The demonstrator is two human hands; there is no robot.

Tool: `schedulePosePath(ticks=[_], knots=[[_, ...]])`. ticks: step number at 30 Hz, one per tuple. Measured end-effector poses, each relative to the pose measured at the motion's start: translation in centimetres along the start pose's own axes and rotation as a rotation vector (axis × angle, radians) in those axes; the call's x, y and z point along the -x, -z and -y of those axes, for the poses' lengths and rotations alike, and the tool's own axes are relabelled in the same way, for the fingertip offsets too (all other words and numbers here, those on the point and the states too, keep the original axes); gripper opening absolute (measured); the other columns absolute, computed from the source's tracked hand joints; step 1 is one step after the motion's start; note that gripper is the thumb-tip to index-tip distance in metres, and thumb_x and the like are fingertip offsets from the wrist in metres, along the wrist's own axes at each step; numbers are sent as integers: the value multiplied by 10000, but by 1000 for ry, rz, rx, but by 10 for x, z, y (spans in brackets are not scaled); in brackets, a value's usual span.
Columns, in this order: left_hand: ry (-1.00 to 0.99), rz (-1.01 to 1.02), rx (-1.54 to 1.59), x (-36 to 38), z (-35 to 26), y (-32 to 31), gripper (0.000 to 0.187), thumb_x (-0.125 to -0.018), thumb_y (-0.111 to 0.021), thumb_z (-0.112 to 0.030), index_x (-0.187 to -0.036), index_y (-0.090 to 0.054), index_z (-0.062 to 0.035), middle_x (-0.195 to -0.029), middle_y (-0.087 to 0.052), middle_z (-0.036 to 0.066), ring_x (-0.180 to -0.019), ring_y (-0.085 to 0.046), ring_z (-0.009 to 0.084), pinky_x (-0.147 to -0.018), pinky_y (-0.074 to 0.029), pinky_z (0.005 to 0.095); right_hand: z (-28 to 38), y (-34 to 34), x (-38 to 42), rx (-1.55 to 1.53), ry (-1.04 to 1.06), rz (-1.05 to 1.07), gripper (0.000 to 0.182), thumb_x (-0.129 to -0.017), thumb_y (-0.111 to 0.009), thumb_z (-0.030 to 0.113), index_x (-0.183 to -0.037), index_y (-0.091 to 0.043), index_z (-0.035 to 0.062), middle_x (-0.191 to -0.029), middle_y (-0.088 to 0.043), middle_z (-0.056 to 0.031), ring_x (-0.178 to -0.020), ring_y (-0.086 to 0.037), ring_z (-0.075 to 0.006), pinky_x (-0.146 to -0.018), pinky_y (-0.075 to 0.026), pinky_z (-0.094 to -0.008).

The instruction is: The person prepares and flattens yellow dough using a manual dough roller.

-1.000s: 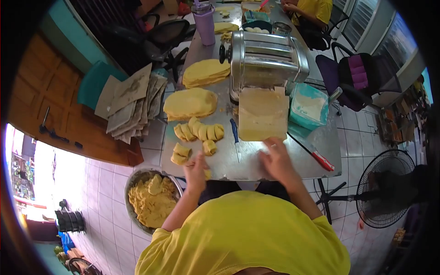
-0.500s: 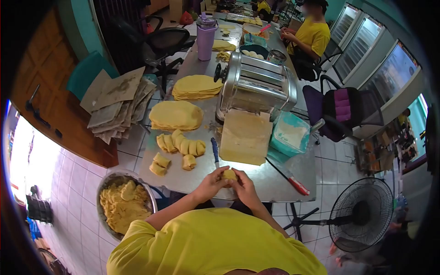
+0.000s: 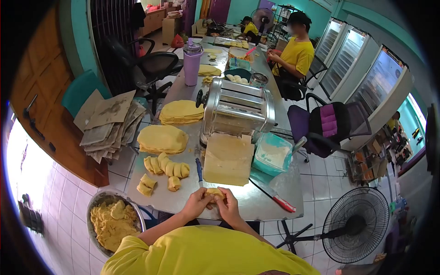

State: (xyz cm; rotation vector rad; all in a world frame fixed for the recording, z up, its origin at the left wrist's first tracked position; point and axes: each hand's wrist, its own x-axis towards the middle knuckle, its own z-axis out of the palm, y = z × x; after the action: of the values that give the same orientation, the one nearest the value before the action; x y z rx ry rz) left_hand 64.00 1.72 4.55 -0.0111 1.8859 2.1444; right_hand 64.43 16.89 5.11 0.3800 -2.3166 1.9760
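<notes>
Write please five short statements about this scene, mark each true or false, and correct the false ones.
1. The left hand and the right hand hold one piece of dough. True.
2. The purple cup stands upright on the table. True.
3. The bowl is on the table. False: the bowl is beside it, on the left.
4. The big fan is left of the table. False: the big fan stands on the right.
5. The red handle is to the right of both hands. True.
</notes>
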Motion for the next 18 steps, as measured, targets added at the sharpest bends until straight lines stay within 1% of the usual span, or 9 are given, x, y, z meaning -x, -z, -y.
schedulePosePath(ticks=[2,3,5,8,10,11,14,15,18], knots=[[42,-1,28,1,-4,0,252,-916,-524,-141,-1069,-476,53,-849,-599,85,-618,-567,105,-554,-486,238,11,-1,-1,81,262,-40,322,-791,-576,-42,-1106,-526,2,-1046,-525,-175,-906,-565,-272,-742,-467,-317],[66,-10,79,3,-8,0,263,-923,-513,-164,-1068,-476,52,-835,-589,76,-616,-559,107,-544,-482,240,14,-2,-2,72,259,-45,322,-791,-576,-42,-1106,-526,2,-1046,-525,-175,-906,-565,-272,-742,-467,-317],[105,-18,121,5,-13,2,275,-931,-503,-188,-1066,-477,51,-821,-578,67,-614,-551,109,-534,-478,242,18,-3,-3,347,525,-15,396,-760,-587,-64,-1140,-514,19,-1090,-483,-195,-958,-540,-303,-778,-465,-340],[113,31,204,9,-15,-1,288,-949,-465,-207,-1111,-444,31,-880,-554,74,-633,-545,111,-527,-476,245,8,-3,-1,270,470,2,391,-759,-600,-61,-1133,-522,23,-1066,-485,-182,-918,-545,-322,-763,-472,-350],[-110,-75,61,12,-19,-10,331,-963,-427,-217,-1198,-372,9,-966,-521,94,-671,-542,108,-541,-483,244,5,-2,3,211,405,-42,312,-783,-601,-45,-1083,-540,12,-1013,-508,-165,-852,-568,-289,-712,-479,-325],[-215,-37,-20,13,-20,-9,403,-975,-370,-295,-1277,-293,-38,-1064,-464,96,-772,-543,125,-583,-506,250,5,-1,3,153,320,-57,254,-804,-593,-26,-1052,-548,6,-959,-523,-153,-805,-575,-268,-688,-478,-308],[-170,123,-93,15,-8,-3,427,-972,-387,-295,-1296,-290,-35,-1076,-455,89,-810,-539,135,-683,-516,269,-3,0,5,50,141,-96,125,-879,-557,68,-979,-558,-6,-804,-580,-135,-692,-605,-223,-620,-474,-280],[-227,146,-183,13,-2,-3,421,-964,-428,-252,-1300,-291,-40,-1071,-464,85,-851,-541,141,-768,-499,282,-3,-1,6,67,113,-113,138,-891,-550,100,-978,-559,-6,-793,-598,-139,-682,-616,-230,-609,-477,-288],[-306,107,-133,18,-2,-10,445,-928,-510,-132,-1302,-286,-38,-1081,-478,98,-914,-538,142,-787,-491,283,-4,-5,3,74,95,-143,197,-908,-549,177,-973,-557,-9,-791,-635,-156,-664,-640,-248,-584,-485,-312]])
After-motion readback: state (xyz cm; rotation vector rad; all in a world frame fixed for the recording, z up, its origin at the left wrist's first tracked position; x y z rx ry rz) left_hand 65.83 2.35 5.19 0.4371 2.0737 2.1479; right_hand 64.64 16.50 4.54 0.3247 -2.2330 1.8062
